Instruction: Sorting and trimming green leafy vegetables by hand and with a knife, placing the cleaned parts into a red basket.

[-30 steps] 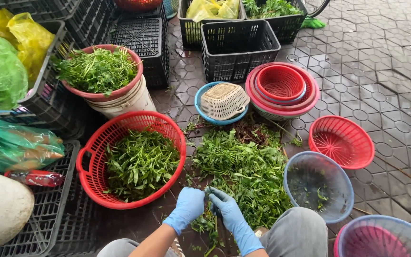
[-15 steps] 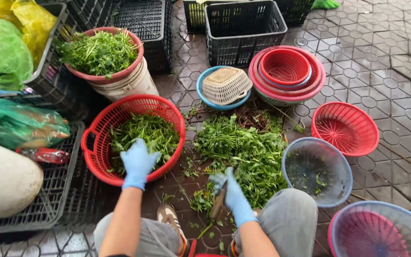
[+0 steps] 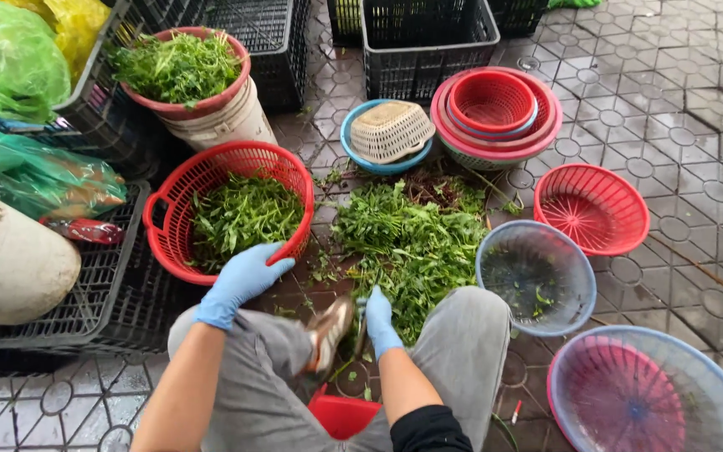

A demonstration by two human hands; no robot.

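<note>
In the head view, the left hand [image 3: 243, 276] in a blue glove lies with relaxed, empty fingers on the near rim of the round red plastic basket of cut leafy greens [image 3: 229, 209] at centre left. The right hand [image 3: 378, 320], also gloved, closes loosely around thin stems at the near edge of the loose pile of green leafy stalks [image 3: 412, 243] spread on the paved ground at centre frame. These greens look light, limp and easily bruised, so I judge they are best gathered by the stem ends in small bunches, not squeezed at the leaves.

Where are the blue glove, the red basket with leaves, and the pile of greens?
left hand [image 3: 244, 276], head view, back of the gloved hand
red basket [image 3: 161, 243], head view, left rim
greens pile [image 3: 407, 243], head view, middle
</note>
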